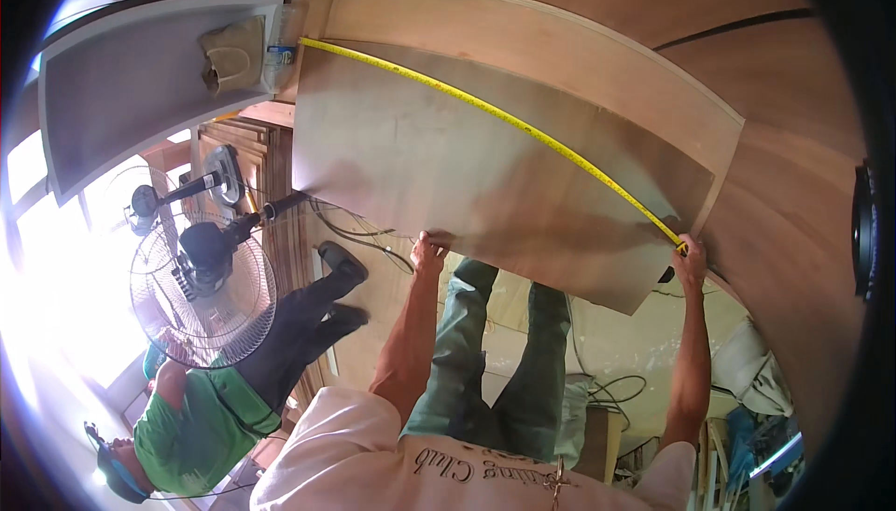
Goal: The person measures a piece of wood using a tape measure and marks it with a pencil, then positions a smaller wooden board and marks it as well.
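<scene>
Head view: at your far left, a co-worker in a green shirt and dark trousers (210,422) is beside a black fan with a round wire cage (207,248). Next, a broad brown plywood sheet (457,184) spreads before you. From its far left corner, a long yellow measuring tape (528,128) slants across it. Your left hand (429,252) curls at the sheet's near edge; whether it grips, you cannot tell. Your right hand (691,264) closes around the tape near the sheet's right end.
</scene>
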`<state>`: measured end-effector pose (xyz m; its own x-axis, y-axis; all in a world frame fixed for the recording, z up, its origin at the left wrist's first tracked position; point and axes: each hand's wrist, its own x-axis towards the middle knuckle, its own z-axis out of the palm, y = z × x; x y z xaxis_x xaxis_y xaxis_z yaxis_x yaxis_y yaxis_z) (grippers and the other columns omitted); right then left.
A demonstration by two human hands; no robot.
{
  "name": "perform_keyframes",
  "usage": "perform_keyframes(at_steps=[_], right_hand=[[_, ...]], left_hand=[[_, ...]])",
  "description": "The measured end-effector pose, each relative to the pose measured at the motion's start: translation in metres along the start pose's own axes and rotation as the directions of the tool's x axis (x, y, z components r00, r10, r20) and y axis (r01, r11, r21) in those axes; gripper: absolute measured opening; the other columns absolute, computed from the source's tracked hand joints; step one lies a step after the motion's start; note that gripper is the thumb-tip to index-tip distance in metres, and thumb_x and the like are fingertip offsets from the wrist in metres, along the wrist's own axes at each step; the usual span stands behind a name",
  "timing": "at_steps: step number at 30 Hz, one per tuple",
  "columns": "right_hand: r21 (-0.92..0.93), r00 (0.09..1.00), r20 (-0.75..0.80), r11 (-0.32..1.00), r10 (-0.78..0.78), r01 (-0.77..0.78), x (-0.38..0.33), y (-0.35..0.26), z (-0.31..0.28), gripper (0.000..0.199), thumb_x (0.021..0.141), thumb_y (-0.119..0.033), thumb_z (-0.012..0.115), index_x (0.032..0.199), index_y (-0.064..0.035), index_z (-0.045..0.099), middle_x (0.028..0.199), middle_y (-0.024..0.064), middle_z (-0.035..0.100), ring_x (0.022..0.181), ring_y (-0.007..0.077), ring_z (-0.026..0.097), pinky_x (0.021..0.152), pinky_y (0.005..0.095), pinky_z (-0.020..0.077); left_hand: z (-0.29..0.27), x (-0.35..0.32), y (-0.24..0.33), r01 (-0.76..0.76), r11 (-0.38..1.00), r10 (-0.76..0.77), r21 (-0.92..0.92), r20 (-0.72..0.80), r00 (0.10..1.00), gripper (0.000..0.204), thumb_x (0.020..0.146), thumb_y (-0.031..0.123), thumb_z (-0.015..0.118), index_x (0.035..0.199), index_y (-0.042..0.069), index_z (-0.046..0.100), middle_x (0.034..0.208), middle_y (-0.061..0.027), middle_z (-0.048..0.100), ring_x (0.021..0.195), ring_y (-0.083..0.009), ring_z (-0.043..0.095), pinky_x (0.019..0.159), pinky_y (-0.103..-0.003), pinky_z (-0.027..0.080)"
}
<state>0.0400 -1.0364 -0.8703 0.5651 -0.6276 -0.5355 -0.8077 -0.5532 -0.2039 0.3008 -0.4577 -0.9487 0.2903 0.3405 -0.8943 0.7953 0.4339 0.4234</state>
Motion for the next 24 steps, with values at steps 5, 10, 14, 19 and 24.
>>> perform_keyframes(at_steps=[5,10,14,19,24], right_hand=[[-0.017,0.996,0.033,0.996,-0.086,0.086,-0.003,-0.008,-0.031,0.039,0.078,-0.016,0.065,0.116,-0.0091,0.061,0.112,0.0175,0.059,0.104,0.0362,0.058,0.088,0.0424,0.0476],[0.095,0.994,0.004,0.99,-0.105,0.104,-0.018,-0.026,-0.053,0.034,0.077,-0.011,0.063,0.111,-0.0077,0.06,0.108,0.0157,0.058,0.1,0.0346,0.057,0.086,0.0426,0.0471],[0.099,0.989,0.011,0.984,-0.148,0.146,-0.042,-0.028,-0.074,0.03,0.076,-0.003,0.06,0.106,-0.0062,0.059,0.105,0.0142,0.058,0.095,0.0331,0.055,0.082,0.0424,0.046],[0.128,0.983,-0.046,0.974,-0.18,0.184,-0.07,-0.024,-0.09,0.031,0.073,-0.002,0.061,0.104,-0.007,0.06,0.104,0.0134,0.058,0.098,0.0332,0.054,0.082,0.0441,0.0454],[0.177,0.997,0.06,0.983,-0.052,0.041,-0.082,-0.028,-0.098,0.034,0.074,-0.001,0.061,0.107,-0.0069,0.061,0.104,0.0129,0.058,0.097,0.0328,0.054,0.082,0.0428,0.0458]], left_hand=[[-0.004,-0.011,0.004,-0.021,0.999,0.028,-0.035,0.191,0.981,0.021,0.094,0.023,0.056,0.107,0.006,0.054,0.11,-0.0123,0.056,0.101,-0.0282,0.058,0.087,-0.049,0.05],[0.06,-0.054,0.058,-0.634,0.164,0.831,0.755,0.241,0.502,0.046,0.084,0.005,0.065,0.126,-0.001,0.049,0.129,-0.0232,0.049,0.118,-0.0389,0.048,0.102,-0.047,0.039],[0.187,-0.098,0.125,-0.894,-0.348,0.566,0.282,0.823,0.04,0.054,0.085,0.008,0.066,0.135,0.003,0.046,0.139,-0.0236,0.045,0.131,-0.0424,0.04,0.11,-0.05,0.031],[0.315,-0.139,0.173,-0.717,-0.685,-0.114,-0.129,0.991,-0.07,0.046,0.096,0.038,0.056,0.131,0.008,0.053,0.143,-0.0155,0.045,0.132,-0.0368,0.042,0.113,-0.058,0.024],[0.344,-0.136,0.187,-0.87,-0.489,-0.577,0.061,0.726,0.375,0.035,0.099,0.041,0.049,0.106,0.012,0.068,0.104,-0.0094,0.069,0.107,-0.0306,0.063,0.1,-0.047,0.044]])
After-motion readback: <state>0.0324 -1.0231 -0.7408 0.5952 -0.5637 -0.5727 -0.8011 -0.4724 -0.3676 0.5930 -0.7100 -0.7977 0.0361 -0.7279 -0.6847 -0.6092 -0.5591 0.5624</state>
